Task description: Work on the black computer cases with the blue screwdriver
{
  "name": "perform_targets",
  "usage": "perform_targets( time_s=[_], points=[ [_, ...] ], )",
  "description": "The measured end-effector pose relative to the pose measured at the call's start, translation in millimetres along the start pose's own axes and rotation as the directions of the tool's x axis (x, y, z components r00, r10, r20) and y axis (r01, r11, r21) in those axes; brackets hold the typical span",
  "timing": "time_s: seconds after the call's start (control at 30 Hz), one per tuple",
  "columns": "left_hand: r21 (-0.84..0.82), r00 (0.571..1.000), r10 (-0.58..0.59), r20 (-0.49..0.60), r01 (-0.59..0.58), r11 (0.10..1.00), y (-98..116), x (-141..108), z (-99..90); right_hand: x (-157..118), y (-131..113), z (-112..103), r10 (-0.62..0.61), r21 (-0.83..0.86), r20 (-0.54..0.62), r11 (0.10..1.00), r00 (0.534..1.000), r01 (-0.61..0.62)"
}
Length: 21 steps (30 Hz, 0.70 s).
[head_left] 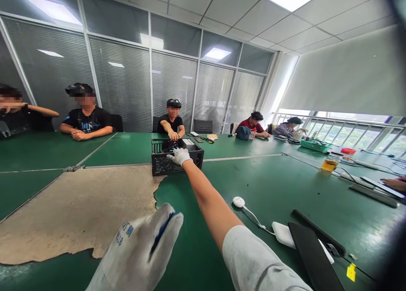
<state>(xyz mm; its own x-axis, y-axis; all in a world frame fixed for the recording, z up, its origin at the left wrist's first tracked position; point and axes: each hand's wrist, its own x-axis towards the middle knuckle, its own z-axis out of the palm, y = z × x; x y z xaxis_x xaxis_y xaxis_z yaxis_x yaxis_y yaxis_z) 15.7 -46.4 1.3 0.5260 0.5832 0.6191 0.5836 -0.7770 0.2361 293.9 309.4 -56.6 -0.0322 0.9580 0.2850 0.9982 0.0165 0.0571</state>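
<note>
Beyond the middle of the green table (253, 177), I see a black computer case (163, 165), its upper side open and some of its inside exposed. That much is open; the case is not closed up, and I cannot make out which parts inside are fitted or loose, so what remains undone is unclear. My gloved right hand (180, 155) reaches over the near edge of the case, fingers spread forward, but I cannot tell whether they grip anything. From the far side, a co-worker's hand (173, 135) reaches to the same opening. My gloved left hand (136, 248) is near me, well apart from the case, thumb and fingers drawn close; whether they fully meet or pinch anything, I cannot tell. A brown patch (76, 206) lies to the left; a white round device (238, 202) and a black slab (312, 257) lie near right.
</note>
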Motion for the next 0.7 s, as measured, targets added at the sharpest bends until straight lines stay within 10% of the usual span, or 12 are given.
perform_targets(
  time_s=[0.3, 0.53, 0.7],
  points=[
    [0.352, 0.918, 0.377, -0.121, -0.315, 0.881, -4.8, -11.9, 12.7, -5.1, 0.8, 4.5, -0.034, -0.001, -0.065, 0.999, 0.997, 0.034],
    [0.348, 0.931, 0.348, -0.107, -0.293, 0.890, -5.0, -12.6, 10.3, -57.4, -44.8, 29.2, 0.114, 0.026, -0.331, 0.993, 0.937, -0.112],
    [0.172, 0.995, 0.078, 0.061, -0.088, 0.981, 2.8, -16.2, 9.7, -148.2, -101.1, 77.4, -0.110, 0.273, -0.047, 0.955, 0.993, 0.119]
  ],
)
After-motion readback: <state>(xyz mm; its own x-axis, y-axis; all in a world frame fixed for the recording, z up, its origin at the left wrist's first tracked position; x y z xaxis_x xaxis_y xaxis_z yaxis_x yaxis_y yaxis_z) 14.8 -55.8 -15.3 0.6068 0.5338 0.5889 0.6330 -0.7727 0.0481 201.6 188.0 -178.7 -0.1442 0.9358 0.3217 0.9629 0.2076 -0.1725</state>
